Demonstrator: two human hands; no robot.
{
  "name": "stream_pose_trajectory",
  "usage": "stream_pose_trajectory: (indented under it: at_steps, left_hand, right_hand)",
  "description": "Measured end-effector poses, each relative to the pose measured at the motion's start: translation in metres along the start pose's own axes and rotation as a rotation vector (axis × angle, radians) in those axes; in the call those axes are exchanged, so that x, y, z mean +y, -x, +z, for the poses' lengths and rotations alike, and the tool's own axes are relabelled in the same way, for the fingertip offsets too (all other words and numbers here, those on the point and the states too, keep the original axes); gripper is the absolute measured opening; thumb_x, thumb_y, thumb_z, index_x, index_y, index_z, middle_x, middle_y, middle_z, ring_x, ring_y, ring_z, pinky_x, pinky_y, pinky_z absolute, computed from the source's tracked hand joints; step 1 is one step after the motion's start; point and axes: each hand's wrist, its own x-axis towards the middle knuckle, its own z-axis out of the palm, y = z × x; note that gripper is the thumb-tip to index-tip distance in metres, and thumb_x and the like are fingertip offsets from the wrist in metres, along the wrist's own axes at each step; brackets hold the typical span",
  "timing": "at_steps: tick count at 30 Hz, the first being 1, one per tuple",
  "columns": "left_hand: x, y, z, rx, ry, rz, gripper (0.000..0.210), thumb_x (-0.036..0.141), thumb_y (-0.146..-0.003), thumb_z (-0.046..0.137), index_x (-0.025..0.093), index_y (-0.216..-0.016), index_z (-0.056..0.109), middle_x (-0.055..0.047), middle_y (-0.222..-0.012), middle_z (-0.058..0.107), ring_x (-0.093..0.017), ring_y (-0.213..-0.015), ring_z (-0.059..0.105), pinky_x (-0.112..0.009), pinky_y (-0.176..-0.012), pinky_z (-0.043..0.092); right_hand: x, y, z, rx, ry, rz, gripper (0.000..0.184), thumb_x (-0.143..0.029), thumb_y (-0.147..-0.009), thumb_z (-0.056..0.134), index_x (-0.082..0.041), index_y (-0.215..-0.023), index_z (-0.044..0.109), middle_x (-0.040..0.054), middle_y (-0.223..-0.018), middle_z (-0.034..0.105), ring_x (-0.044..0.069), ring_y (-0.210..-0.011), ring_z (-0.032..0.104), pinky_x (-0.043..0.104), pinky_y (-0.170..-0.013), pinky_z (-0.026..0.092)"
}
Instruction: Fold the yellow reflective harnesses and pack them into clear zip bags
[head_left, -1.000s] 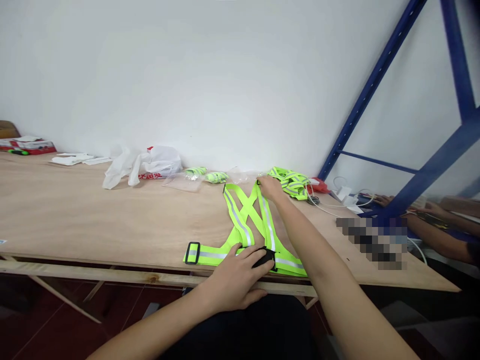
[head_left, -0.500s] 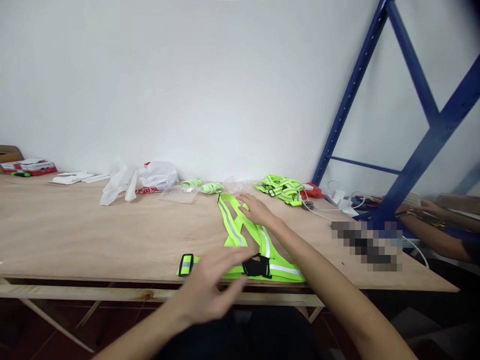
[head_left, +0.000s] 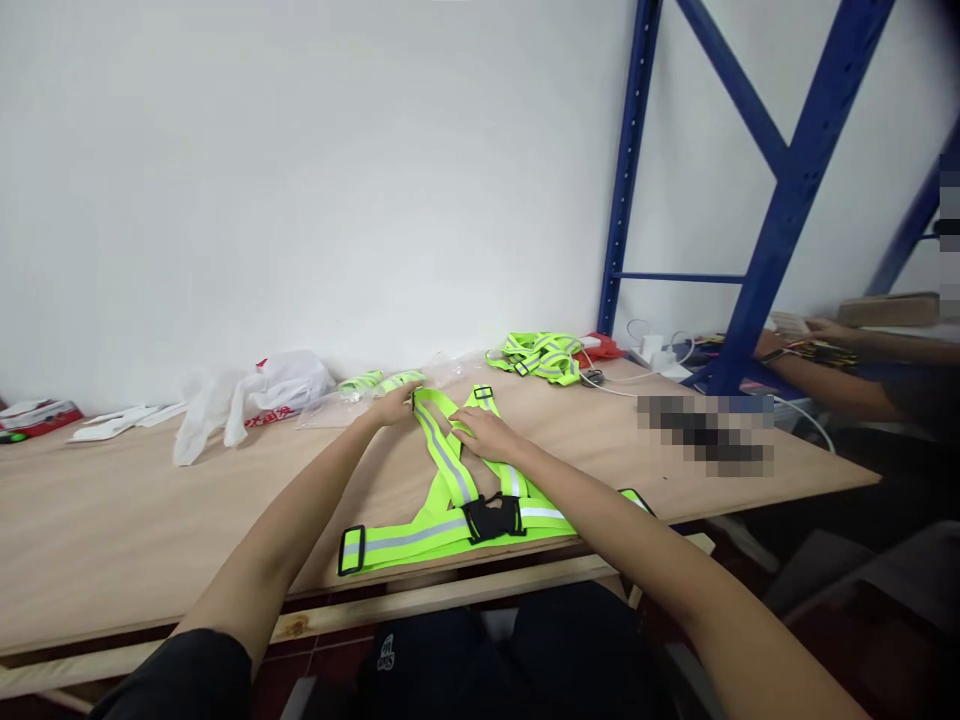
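Note:
A fluorescent yellow-green reflective harness vest (head_left: 442, 455) with grey stripes is spread on the wooden table. Its waist belt runs along the front edge, with a black buckle (head_left: 493, 517) fastened at the middle. Black slide adjusters sit at the strap ends. My left hand (head_left: 397, 402) is at the far end of the left shoulder strap, fingers closed on it by its adjuster. Lying over the straps near where they cross is my right hand (head_left: 486, 437), its fingers stretched out. Part of the right strap and belt is hidden beneath my right hand and forearm.
Along the wall lie a white plastic bag (head_left: 289, 385), rolled vests in clear packaging (head_left: 360, 382) and a loose pile of vests (head_left: 536, 355). A blue metal rack (head_left: 772, 210) stands at the right, with white cables (head_left: 656, 352) beside it. Another person's arm (head_left: 832, 380) shows beyond.
My left hand has moved from above the belt, by the buckle, out to the far end of the left strap. My right hand stays on the straps. The view has turned.

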Motion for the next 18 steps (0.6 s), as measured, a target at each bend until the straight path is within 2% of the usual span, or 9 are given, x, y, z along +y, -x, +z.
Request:
stream_pose_trajectory:
  at_steps: [4, 10, 15, 18]
  left_hand:
    - [-0.012, 0.001, 0.007, -0.04, -0.029, -0.045, 0.049, 0.025, -0.073, 0.056, 0.015, -0.12, 0.065, -0.011, -0.124, 0.069, -0.026, -0.103, 0.069, -0.037, -0.092, 0.056]
    - [-0.013, -0.001, 0.013, 0.037, -0.1, -0.07, 0.036, 0.027, -0.078, 0.059, 0.016, -0.111, 0.065, -0.008, -0.106, 0.075, -0.023, -0.094, 0.07, -0.033, -0.088, 0.056]
    - [0.0, -0.017, 0.013, 0.114, -0.189, -0.016, 0.041, 0.023, -0.081, 0.057, 0.015, -0.121, 0.059, -0.009, -0.11, 0.073, -0.021, -0.1, 0.068, -0.03, -0.089, 0.053]
    - [0.016, -0.034, 0.01, 0.081, -0.262, 0.055, 0.039, 0.02, -0.083, 0.056, 0.017, -0.122, 0.058, -0.008, -0.116, 0.071, -0.022, -0.106, 0.065, -0.031, -0.093, 0.05]
  right_hand:
    - [0.003, -0.002, 0.0, 0.014, -0.048, 0.021, 0.027, -0.026, -0.098, 0.05, -0.018, -0.12, 0.065, 0.0125, -0.121, 0.067, 0.025, -0.115, 0.06, 0.038, -0.098, 0.044]
    - [0.008, -0.002, 0.001, 0.058, -0.14, 0.081, 0.028, -0.028, -0.097, 0.052, -0.018, -0.119, 0.066, 0.0118, -0.122, 0.068, 0.025, -0.118, 0.059, 0.039, -0.102, 0.044]
    - [0.018, -0.002, 0.007, 0.099, -0.216, 0.169, 0.035, -0.029, -0.098, 0.047, -0.017, -0.128, 0.062, 0.0126, -0.128, 0.066, 0.024, -0.12, 0.06, 0.038, -0.102, 0.045]
    - [0.023, -0.003, 0.01, 0.103, -0.257, 0.214, 0.042, -0.036, -0.1, 0.044, -0.017, -0.136, 0.055, 0.0138, -0.135, 0.063, 0.024, -0.123, 0.059, 0.037, -0.102, 0.047]
